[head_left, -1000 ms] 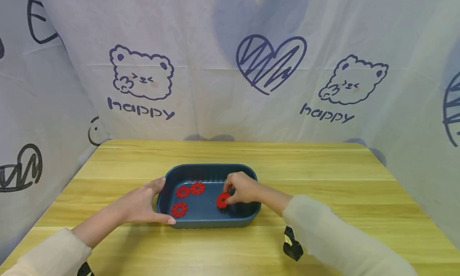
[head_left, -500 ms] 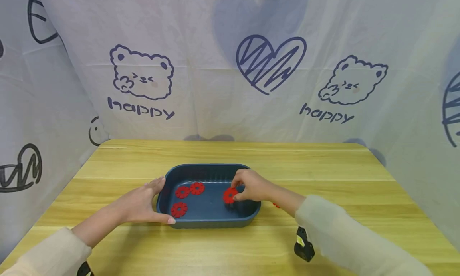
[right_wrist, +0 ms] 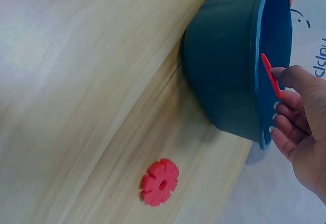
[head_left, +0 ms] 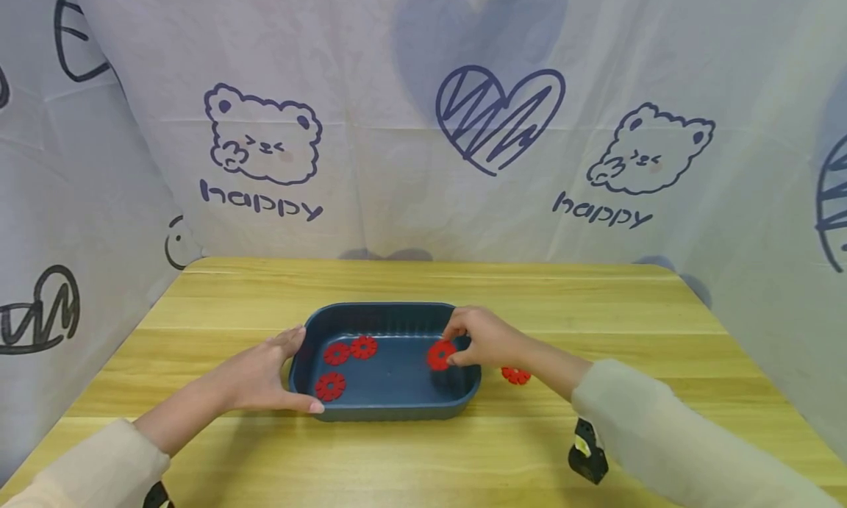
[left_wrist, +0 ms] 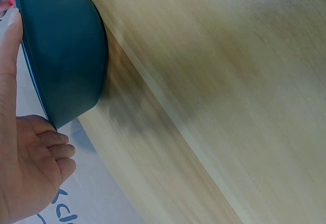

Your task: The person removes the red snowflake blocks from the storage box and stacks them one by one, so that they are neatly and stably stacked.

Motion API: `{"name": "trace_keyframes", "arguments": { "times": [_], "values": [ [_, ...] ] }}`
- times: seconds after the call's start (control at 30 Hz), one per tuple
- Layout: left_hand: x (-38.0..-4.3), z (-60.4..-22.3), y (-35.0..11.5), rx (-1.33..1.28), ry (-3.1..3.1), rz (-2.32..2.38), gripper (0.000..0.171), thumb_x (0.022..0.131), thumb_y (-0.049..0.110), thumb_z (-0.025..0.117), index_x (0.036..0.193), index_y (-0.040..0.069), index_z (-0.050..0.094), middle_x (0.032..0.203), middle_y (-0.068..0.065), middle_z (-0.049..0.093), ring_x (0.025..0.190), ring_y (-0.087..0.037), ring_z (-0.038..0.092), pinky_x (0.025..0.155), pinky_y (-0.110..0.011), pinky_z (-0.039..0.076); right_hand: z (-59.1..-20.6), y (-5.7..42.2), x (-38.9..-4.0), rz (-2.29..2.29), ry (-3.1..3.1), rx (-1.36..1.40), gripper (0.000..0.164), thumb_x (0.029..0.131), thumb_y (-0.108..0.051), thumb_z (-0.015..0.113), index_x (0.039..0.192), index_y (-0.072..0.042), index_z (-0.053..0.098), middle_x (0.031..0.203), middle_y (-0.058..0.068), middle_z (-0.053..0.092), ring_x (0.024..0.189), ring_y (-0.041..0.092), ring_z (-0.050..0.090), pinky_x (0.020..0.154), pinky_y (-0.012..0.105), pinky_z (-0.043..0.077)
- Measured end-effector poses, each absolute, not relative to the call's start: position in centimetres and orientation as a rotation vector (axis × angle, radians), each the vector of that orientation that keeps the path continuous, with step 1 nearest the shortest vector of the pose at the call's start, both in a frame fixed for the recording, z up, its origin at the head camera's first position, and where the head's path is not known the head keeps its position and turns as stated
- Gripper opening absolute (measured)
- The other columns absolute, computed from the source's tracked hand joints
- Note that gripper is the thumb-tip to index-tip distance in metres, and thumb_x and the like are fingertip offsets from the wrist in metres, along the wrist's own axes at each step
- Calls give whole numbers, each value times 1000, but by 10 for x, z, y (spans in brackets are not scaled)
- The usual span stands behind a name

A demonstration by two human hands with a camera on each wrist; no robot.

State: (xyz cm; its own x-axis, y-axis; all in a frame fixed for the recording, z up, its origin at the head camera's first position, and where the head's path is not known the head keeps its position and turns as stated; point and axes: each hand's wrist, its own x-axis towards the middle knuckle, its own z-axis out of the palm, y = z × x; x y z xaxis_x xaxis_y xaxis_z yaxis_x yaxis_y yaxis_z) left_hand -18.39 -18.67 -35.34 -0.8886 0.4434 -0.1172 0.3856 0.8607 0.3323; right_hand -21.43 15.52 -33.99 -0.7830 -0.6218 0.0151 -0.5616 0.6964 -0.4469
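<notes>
My right hand (head_left: 488, 337) pinches a red notched plastic disc (head_left: 434, 356), a snowflake building piece, between thumb and fingers. It hangs over the right part of a dark blue oblong bin (head_left: 390, 414). Seen from the right wrist, that disc is edge-on by the rim. Three similar discs lie on the bin's floor at the left: a front one (head_left: 323, 388) and two touching or nearly touching behind it. The left hand (head_left: 265, 376) holds the bin's left end, thumb on the front rim. From the left wrist, several of its fingers curl at the bin's corner.
Another red disc (right_wrist: 152, 184) lies flat on the wooden table (head_left: 595, 309), just right of the bin and partly behind the right forearm in the head view. Black wrist devices (head_left: 587, 453) hang under both sleeves. A printed white curtain (head_left: 397, 199) encloses the table's back and sides.
The right hand has moved rightward with its pinched disc, from mid-right of the bin toward its right end. The disc on the table has come into sight. The left hand stays still.
</notes>
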Motion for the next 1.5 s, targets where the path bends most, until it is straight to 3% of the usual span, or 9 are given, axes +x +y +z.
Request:
{"name": "trace_keyframes", "arguments": {
  "times": [0.67, 1.1, 1.5],
  "values": [
    [-184, -353, -187, 637, 2845, 448, 120, 63, 72, 66, 142, -9, 28, 149, -27, 24, 133, -48, 28, 100, -61, 33, -343, 200, -204, -777, 2873, -1005, 19, 73, -7, 74, 90, 0, 70, 87, 5, 63, 87, 30, 62, 79, 41, 53],
    [-184, -355, -187, 630, 2848, 439, 120, 62, 74, 65, 142, -8, 28, 150, -26, 24, 133, -48, 28, 100, -61, 34, -340, 222, -194, -814, 2922, -843, 21, 74, -9, 75, 93, -2, 68, 90, 6, 64, 86, 27, 61, 80, 46, 52],
    [-185, -355, -187, 630, 2857, 437, 119, 63, 73, 65, 142, -8, 28, 149, -26, 25, 133, -48, 29, 99, -61, 34, -350, 241, -190, -803, 2948, -730, 23, 73, -10, 76, 94, -1, 68, 91, 5, 64, 86, 25, 58, 79, 42, 50]
  ]
}}
